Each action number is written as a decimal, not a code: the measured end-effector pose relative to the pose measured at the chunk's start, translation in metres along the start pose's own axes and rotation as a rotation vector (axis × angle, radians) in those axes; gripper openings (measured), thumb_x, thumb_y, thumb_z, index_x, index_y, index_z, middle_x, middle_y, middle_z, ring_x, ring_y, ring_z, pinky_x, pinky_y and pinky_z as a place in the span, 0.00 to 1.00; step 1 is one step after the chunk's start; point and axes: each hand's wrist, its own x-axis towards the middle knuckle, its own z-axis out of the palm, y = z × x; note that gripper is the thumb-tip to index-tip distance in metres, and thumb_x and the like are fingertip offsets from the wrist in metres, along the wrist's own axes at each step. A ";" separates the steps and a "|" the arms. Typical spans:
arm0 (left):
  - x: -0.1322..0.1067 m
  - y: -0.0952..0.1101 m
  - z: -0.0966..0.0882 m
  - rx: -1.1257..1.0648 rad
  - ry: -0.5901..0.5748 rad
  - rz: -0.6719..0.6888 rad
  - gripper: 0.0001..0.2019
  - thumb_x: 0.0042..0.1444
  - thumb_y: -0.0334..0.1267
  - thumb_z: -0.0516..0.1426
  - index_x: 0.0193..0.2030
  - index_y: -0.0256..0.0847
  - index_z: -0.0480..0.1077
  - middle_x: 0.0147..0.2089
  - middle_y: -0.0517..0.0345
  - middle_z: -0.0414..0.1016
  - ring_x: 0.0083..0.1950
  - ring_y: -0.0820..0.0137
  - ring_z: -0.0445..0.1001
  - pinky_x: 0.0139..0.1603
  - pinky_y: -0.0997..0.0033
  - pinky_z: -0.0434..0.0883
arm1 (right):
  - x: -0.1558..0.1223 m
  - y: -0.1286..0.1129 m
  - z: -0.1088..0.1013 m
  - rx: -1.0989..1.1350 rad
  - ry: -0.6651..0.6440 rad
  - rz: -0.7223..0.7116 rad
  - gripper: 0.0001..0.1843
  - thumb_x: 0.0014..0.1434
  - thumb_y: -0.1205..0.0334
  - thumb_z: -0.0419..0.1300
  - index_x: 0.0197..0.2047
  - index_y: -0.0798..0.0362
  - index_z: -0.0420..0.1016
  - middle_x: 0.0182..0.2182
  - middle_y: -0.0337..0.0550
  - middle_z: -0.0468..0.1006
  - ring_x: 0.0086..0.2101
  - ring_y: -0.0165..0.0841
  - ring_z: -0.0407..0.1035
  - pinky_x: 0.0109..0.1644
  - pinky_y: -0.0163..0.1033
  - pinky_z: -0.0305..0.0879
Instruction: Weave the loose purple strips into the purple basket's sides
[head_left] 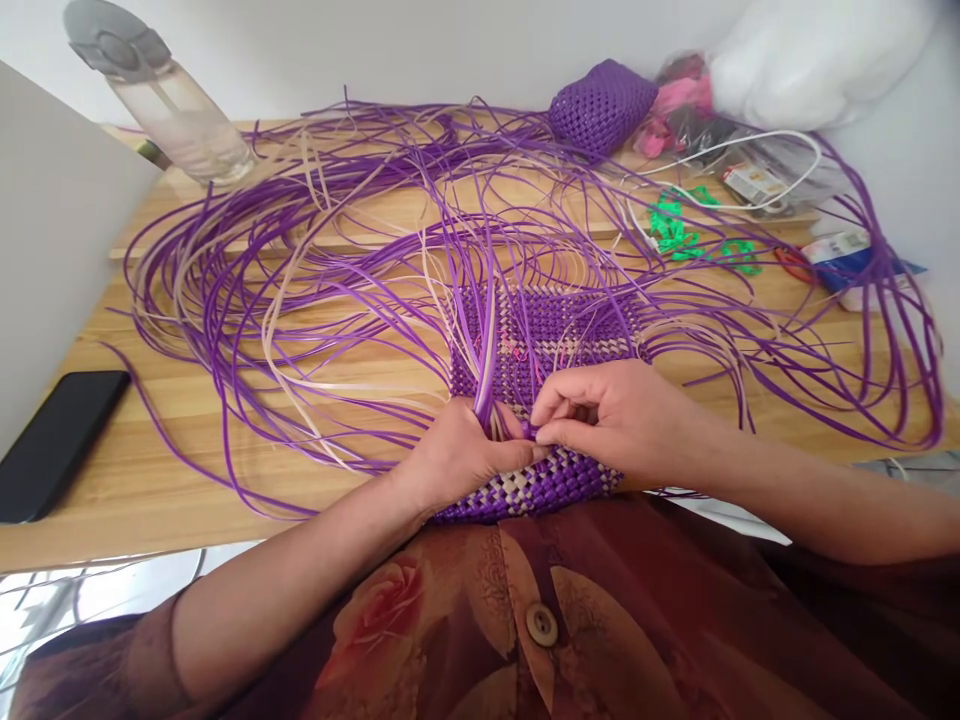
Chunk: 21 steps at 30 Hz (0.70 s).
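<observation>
A purple and beige woven piece (pixel 555 312) lies at the table's front edge, with long loose strips (pixel 225 250) fanning out from it. My left hand (pixel 480 450) is closed around a bundle of these strips (pixel 487 380), its thumb pressed along the near woven band (pixel 525 490). Just right of it, my right hand (pixel 600 415) pinches at the weave, fingertips close to my left thumb. A bit of purple strip shows at those fingertips. What lies under my palms is hidden.
A clear bottle with a grey lid (pixel 165 100) stands back left, and a black phone (pixel 60 440) lies left. A purple woven pouch (pixel 604 108), green clips (pixel 679 225), a white cable (pixel 814 150) and plastic bags (pixel 697 105) sit back right.
</observation>
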 end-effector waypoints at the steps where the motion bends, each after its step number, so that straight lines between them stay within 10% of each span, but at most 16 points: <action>1: 0.000 0.000 0.000 0.012 -0.006 0.004 0.11 0.45 0.40 0.67 0.26 0.37 0.72 0.23 0.64 0.68 0.25 0.76 0.61 0.26 0.74 0.59 | 0.000 -0.001 0.001 -0.006 0.015 0.006 0.02 0.56 0.65 0.63 0.34 0.52 0.77 0.26 0.32 0.79 0.27 0.25 0.72 0.33 0.31 0.64; 16: 0.004 -0.005 -0.001 -0.010 0.002 0.124 0.07 0.44 0.33 0.61 0.24 0.38 0.66 0.24 0.65 0.59 0.27 0.76 0.57 0.27 0.74 0.57 | 0.011 -0.015 0.016 -0.434 0.087 -0.447 0.08 0.61 0.69 0.55 0.32 0.57 0.73 0.35 0.47 0.73 0.39 0.34 0.66 0.45 0.41 0.62; 21: 0.003 -0.001 -0.001 0.045 -0.001 0.152 0.10 0.46 0.33 0.61 0.20 0.37 0.64 0.23 0.64 0.60 0.27 0.75 0.59 0.28 0.74 0.59 | 0.010 -0.039 -0.001 -0.168 -0.008 -0.314 0.18 0.64 0.57 0.57 0.23 0.54 0.70 0.29 0.41 0.75 0.34 0.31 0.68 0.44 0.41 0.65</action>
